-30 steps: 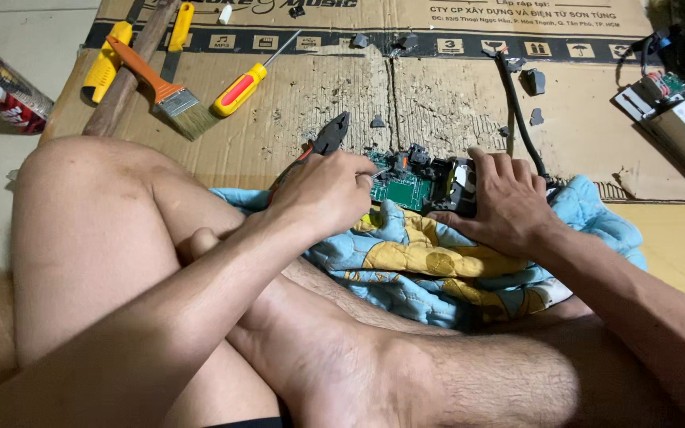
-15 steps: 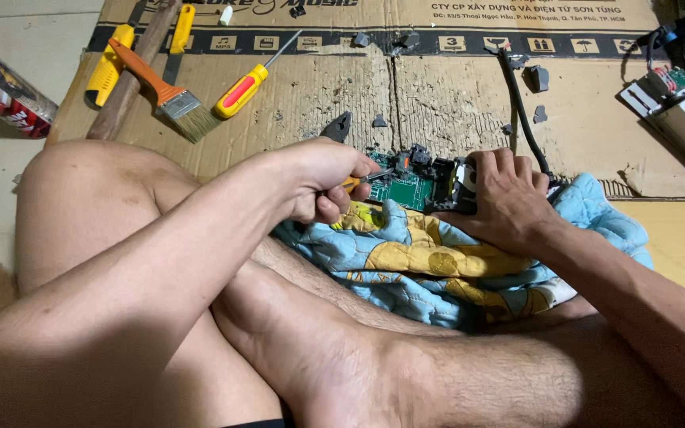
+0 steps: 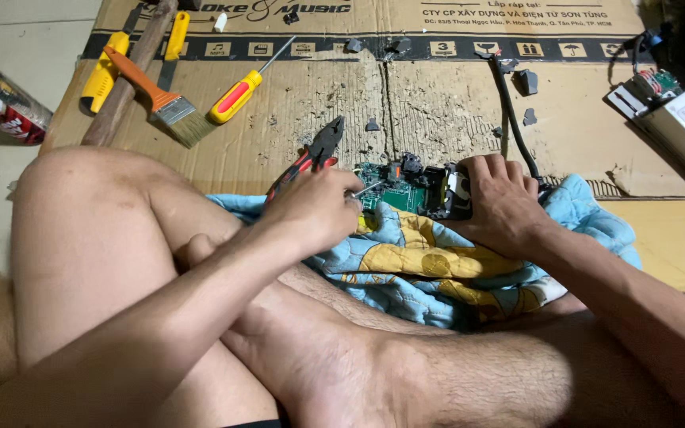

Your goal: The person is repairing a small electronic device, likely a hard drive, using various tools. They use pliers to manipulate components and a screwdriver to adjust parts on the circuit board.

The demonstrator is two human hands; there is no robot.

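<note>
Left hand pulled back slightly, pliers now beside it, fingers pinching thin metal tool at circuit board, frame centre; right hand grips board's black end on blanket; board still partly assembled.

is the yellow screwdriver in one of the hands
No, the yellow screwdriver lies on the cardboard, well apart from the left hand and the right hand.

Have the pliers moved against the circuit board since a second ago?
Yes. The pliers now lie on the cardboard left of the circuit board. Earlier their tip was nearer the board. The left hand covers their handles.
</note>
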